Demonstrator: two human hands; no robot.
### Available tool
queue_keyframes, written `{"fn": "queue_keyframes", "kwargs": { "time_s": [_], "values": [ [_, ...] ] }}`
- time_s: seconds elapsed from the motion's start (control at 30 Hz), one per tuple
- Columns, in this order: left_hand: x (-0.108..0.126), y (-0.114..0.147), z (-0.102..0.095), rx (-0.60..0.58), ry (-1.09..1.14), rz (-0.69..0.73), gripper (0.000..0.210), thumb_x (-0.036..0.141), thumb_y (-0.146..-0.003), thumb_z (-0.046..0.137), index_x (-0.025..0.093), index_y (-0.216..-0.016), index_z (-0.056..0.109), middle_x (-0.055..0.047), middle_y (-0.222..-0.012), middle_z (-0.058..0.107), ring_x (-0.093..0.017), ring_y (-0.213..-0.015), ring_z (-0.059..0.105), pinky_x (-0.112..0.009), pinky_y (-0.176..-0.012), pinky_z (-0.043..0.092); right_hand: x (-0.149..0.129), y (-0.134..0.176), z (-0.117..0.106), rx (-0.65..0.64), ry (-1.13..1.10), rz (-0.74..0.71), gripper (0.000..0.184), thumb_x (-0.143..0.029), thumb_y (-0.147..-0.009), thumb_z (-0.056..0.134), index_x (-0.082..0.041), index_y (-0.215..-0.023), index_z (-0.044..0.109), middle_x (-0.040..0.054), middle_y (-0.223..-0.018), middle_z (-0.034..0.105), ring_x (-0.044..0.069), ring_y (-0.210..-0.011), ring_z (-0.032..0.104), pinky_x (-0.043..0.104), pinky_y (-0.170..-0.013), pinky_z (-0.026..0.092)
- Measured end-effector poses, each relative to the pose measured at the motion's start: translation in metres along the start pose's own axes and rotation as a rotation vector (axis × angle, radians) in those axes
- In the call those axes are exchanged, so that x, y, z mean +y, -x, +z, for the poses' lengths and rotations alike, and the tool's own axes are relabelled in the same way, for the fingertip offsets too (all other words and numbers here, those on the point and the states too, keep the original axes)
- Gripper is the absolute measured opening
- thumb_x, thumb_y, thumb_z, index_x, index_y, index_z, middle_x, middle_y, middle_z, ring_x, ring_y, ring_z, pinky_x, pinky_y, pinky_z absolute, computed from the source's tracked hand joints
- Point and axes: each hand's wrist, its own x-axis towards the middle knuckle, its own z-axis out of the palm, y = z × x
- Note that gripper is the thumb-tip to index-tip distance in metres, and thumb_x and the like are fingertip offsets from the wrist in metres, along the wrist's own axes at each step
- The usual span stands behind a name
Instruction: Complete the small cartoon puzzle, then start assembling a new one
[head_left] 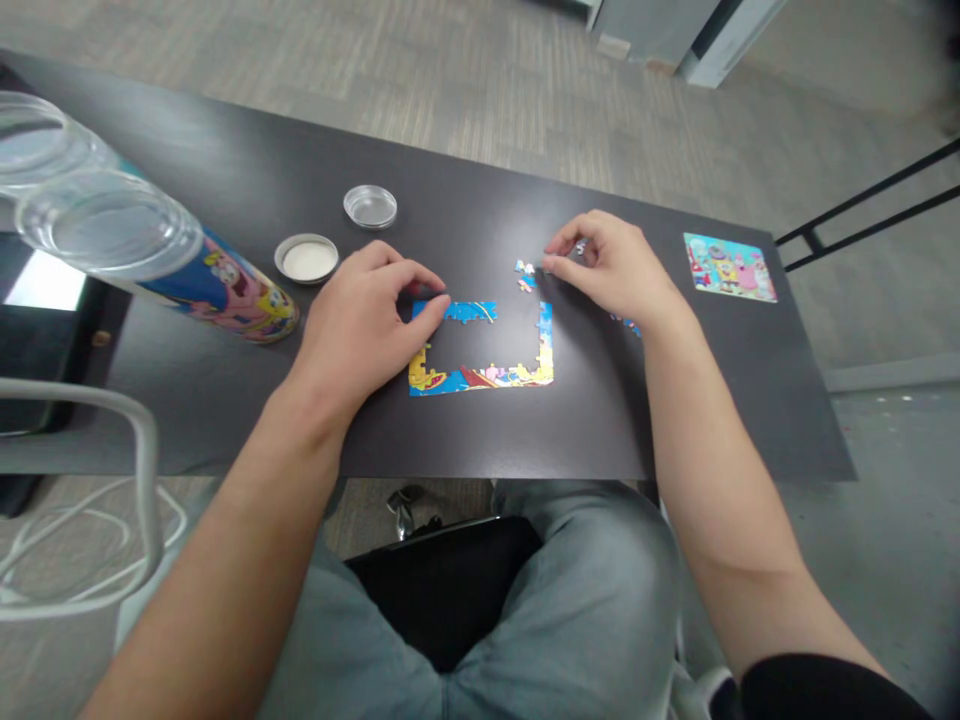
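A partly joined jigsaw puzzle (480, 378) lies on the dark table, its border forming a rectangle with a gap along the top right. My left hand (375, 315) is closed at its upper left corner, the thumb on the top strip and the index finger bent just beyond it. Beyond the gap lie a few loose puzzle pieces (526, 282). My right hand (611, 262) hovers beside them, thumb and index finger pinched close together. Whatever is between those fingertips is too small to make out. More loose pieces (628, 325) show partly under my right wrist.
A picture card (730, 268) lies at the right of the table (480, 440). Two round lids, one clear (370, 206) and one white-lined (306, 259), sit behind my left hand. Clear-topped printed canisters (232, 285) stand at the left, near a white cable (146, 480).
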Motion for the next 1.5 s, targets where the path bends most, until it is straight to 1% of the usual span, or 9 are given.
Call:
{"fn": "queue_keyframes", "kwargs": {
  "time_s": [0.13,0.23,0.37,0.6,0.7,0.8,0.9,1.27,1.5],
  "values": [
    [0.004,0.001,-0.002,-0.02,-0.011,-0.08,0.019,0.043,-0.109,0.085,0.031,-0.118,0.097,-0.009,-0.126,0.086,-0.03,-0.101,0.079,-0.048,-0.088,0.064,-0.009,0.002,-0.003,-0.155,-0.067,-0.083,0.021,-0.044,-0.104,0.104,-0.031,-0.114,0.09,0.0084,-0.119,0.086,0.03,-0.099,0.067,0.058,-0.107,0.062],
    [0.008,-0.001,-0.002,-0.046,-0.015,-0.086,0.019,0.043,-0.108,0.086,0.031,-0.119,0.096,-0.008,-0.128,0.087,-0.029,-0.1,0.078,-0.047,-0.087,0.062,-0.006,0.003,0.0,-0.17,-0.089,-0.123,0.02,-0.045,-0.105,0.104,-0.032,-0.114,0.093,0.0071,-0.114,0.082,0.03,-0.098,0.069,0.057,-0.104,0.063],
    [0.009,-0.001,-0.001,-0.066,-0.024,-0.061,0.021,0.044,-0.108,0.085,0.03,-0.12,0.096,-0.006,-0.125,0.087,-0.028,-0.099,0.077,-0.048,-0.087,0.061,0.002,0.002,0.005,-0.171,-0.122,-0.14,0.014,-0.033,-0.103,0.103,-0.028,-0.112,0.092,0.0075,-0.114,0.081,0.026,-0.092,0.065,0.05,-0.092,0.058],
    [0.003,-0.002,0.002,-0.064,-0.011,-0.013,0.025,0.047,-0.112,0.081,0.029,-0.121,0.095,-0.009,-0.126,0.087,-0.029,-0.097,0.075,-0.049,-0.084,0.061,-0.005,0.004,0.007,-0.248,-0.213,-0.017,0.031,-0.05,-0.102,0.108,-0.029,-0.108,0.084,0.0023,-0.098,0.077,0.023,-0.08,0.052,0.046,-0.078,0.046],
    [0.0,-0.003,0.004,-0.046,0.009,0.011,0.024,0.052,-0.113,0.083,0.032,-0.119,0.096,-0.008,-0.123,0.088,-0.029,-0.099,0.075,-0.048,-0.085,0.063,-0.006,0.003,0.006,-0.186,-0.218,-0.009,0.028,-0.049,-0.108,0.103,-0.03,-0.115,0.084,0.0047,-0.108,0.08,0.023,-0.084,0.052,0.049,-0.083,0.049],
    [0.0,-0.004,0.005,-0.042,-0.01,0.008,0.022,0.049,-0.113,0.083,0.032,-0.118,0.096,-0.008,-0.123,0.088,-0.03,-0.1,0.076,-0.048,-0.087,0.064,0.001,0.0,0.01,-0.036,-0.151,-0.064,0.023,-0.043,-0.109,0.101,-0.029,-0.117,0.085,0.0089,-0.117,0.077,0.028,-0.097,0.062,0.057,-0.1,0.057],
    [0.003,-0.005,0.004,-0.053,-0.028,-0.008,0.019,0.044,-0.112,0.082,0.032,-0.118,0.096,-0.008,-0.125,0.088,-0.031,-0.101,0.077,-0.047,-0.088,0.063,0.005,-0.003,0.018,-0.001,-0.119,-0.079,0.018,-0.034,-0.106,0.102,-0.028,-0.113,0.086,0.01,-0.117,0.075,0.032,-0.104,0.068,0.061,-0.111,0.06],
    [0.002,-0.007,0.006,-0.037,-0.017,-0.004,0.017,0.045,-0.114,0.082,0.034,-0.117,0.095,-0.007,-0.122,0.088,-0.029,-0.098,0.076,-0.044,-0.082,0.062,-0.015,-0.002,0.027,-0.079,-0.148,-0.016,0.02,-0.031,-0.102,0.104,-0.03,-0.099,0.083,0.0073,-0.104,0.078,0.032,-0.1,0.069,0.054,-0.1,0.063],
    [0.009,-0.007,0.005,-0.037,-0.015,0.002,0.017,0.042,-0.113,0.082,0.031,-0.118,0.094,-0.009,-0.127,0.088,-0.03,-0.101,0.077,-0.048,-0.088,0.063,-0.009,-0.001,0.014,-0.108,-0.164,-0.132,0.012,-0.034,-0.103,0.101,-0.028,-0.106,0.092,0.0061,-0.105,0.078,0.028,-0.096,0.065,0.051,-0.097,0.057]
  ]
}}
